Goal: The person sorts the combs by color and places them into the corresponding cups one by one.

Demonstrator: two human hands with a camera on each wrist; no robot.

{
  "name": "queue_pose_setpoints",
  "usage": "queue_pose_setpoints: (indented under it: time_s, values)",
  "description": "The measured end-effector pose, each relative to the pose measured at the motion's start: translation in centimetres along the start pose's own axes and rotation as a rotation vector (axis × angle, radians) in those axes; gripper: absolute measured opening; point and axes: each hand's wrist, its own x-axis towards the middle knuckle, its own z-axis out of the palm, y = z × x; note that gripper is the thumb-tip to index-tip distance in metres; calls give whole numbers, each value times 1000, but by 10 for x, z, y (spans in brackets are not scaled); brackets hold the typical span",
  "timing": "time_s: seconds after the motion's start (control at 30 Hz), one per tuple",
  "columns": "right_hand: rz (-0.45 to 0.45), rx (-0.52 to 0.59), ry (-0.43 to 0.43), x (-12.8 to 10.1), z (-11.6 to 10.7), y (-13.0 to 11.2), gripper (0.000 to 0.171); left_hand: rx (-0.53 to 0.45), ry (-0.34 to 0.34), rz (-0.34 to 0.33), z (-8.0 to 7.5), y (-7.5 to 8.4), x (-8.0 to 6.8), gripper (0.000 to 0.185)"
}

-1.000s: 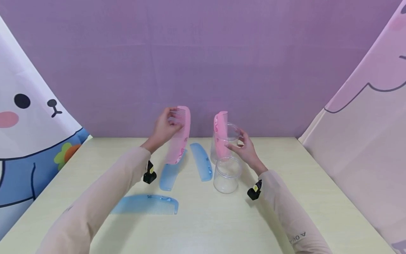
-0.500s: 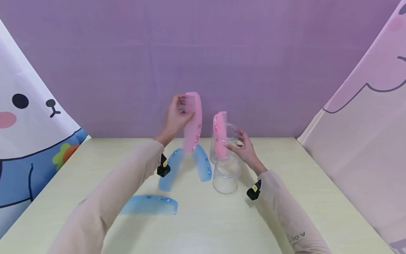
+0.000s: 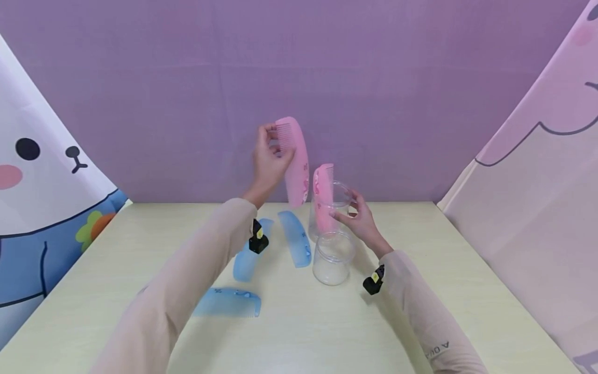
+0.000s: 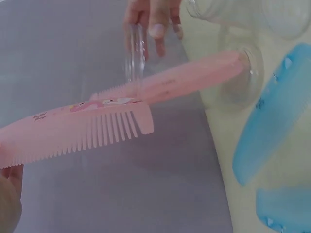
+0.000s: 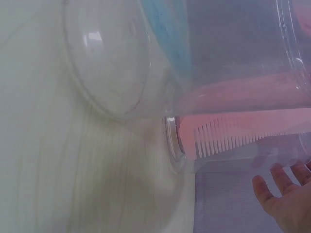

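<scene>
My left hand [image 3: 267, 165] has lifted its pink comb [image 3: 296, 160] up over the clear jar [image 3: 330, 209] my right hand [image 3: 359, 221] grips, so it's about lined up beside the one already standing inside.

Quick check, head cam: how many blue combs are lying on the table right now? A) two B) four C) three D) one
C: three blue combs lie flat on the table, while the left hand holds a pink comb up in the air and a second pink comb stands in the far clear jar.
</scene>
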Motion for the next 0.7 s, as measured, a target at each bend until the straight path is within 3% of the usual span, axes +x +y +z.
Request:
queue_pose_setpoints:
  time_s: [0.13, 0.33, 0.47, 0.7]
  values:
    - [-9, -17, 1, -9, 1, -14, 81, -46, 65, 2, 9, 4, 0, 48]
    - [-13, -13, 2, -11, 2, -15, 81, -109, 120, -6, 21, 8, -1, 47]
    - [-5, 8, -3, -5, 1, -7, 82, -138, 130, -8, 27, 14, -3, 46]
    - [-33, -41, 11, 7, 0, 18, 85, -176, 165, -15, 33, 37, -11, 41]
